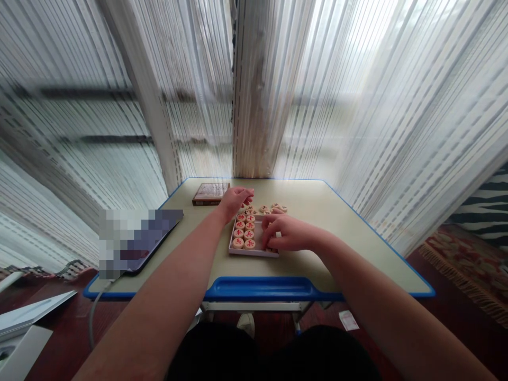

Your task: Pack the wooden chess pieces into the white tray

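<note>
A shallow pale box (254,252) on the table holds round wooden Chinese chess pieces (249,234) with red characters, in two columns along its left side. My right hand (288,231) reaches into the box's right side, fingers bent down around a Chinese chess piece (271,250) at the near edge, mostly covered by the fingers. Beyond the box, my left hand (238,198) is raised with its fingertips pinched together; what they hold is too small to make out. Loose chess pieces (264,209) with dark characters lie just past the box, partly behind my hands.
A flat brown box (210,193) lies at the table's back left. A dark tablet-like device (153,241), partly pixelated, rests at the left edge with a cable (95,307). The table (337,254) has a blue rim and a blue front tray (260,288). Curtains hang behind.
</note>
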### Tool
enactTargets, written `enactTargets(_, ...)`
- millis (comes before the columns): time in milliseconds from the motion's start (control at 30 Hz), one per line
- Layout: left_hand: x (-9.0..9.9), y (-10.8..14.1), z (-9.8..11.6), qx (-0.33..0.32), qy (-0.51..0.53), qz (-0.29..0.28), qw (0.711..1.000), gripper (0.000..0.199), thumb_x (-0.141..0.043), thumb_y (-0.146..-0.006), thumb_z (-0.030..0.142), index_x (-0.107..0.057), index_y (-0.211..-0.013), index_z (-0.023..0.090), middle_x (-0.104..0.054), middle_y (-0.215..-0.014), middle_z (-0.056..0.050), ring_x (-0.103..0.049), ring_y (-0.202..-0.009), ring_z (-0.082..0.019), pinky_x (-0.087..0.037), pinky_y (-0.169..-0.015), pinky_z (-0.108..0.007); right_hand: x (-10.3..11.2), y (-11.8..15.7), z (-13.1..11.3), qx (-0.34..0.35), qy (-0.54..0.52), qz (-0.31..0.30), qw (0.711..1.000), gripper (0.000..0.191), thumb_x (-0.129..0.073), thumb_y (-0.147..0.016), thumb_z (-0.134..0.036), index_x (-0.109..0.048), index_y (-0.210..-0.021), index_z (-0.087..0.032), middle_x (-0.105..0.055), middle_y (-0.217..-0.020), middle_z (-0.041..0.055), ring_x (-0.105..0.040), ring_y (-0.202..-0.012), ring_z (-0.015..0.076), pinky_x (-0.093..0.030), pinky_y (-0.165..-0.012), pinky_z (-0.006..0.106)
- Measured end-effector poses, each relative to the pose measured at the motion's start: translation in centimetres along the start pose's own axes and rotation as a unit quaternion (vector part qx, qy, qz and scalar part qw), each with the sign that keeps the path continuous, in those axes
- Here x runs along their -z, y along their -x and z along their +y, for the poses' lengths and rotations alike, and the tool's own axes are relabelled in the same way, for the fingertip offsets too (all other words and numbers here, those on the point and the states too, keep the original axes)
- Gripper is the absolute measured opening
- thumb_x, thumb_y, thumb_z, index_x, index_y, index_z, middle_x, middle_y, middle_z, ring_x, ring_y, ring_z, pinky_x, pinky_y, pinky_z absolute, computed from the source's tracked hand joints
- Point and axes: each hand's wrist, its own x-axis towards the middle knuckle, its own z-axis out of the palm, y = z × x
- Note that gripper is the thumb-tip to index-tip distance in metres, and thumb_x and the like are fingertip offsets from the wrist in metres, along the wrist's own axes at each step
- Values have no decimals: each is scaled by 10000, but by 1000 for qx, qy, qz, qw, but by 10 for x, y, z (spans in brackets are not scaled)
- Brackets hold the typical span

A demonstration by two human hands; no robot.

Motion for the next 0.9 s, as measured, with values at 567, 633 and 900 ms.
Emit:
enactTargets(567,1,-6,-12,17,-44,-18,999,162,-514,-622,226,-636,-655,125,-590,-563,-13,-488,-482,-85,-355,-474,-210,4,2,5,-58,34,33,997,123,-655,-694,-226,-737,-786,-230,-576,-879,57,-486,-908,215,-366,-907,404)
enactTargets(633,1,-6,-12,20,-50,-18,998,162,-511,-622,221,-636,-658,126,-591,-566,-14,-492,-488,-85,-361,-473,-204,5,2,4,-64,30,32,997,131,-654,-689,-217,-736,-790,-234,-570,-886,60,-478,-932,223,-375,-899,399)
enactTargets(900,2,-4,-10,23,-46,-18,999,161,-534,-633,249,-630,-661,122,-587,-562,-15,-484,-481,-85,-364,-463,-202,9,4,-1,-72,15,43,996,213,-666,-674,-196,-735,-870,-241,-583,-882,56,-479,-941,221,-377,-916,389)
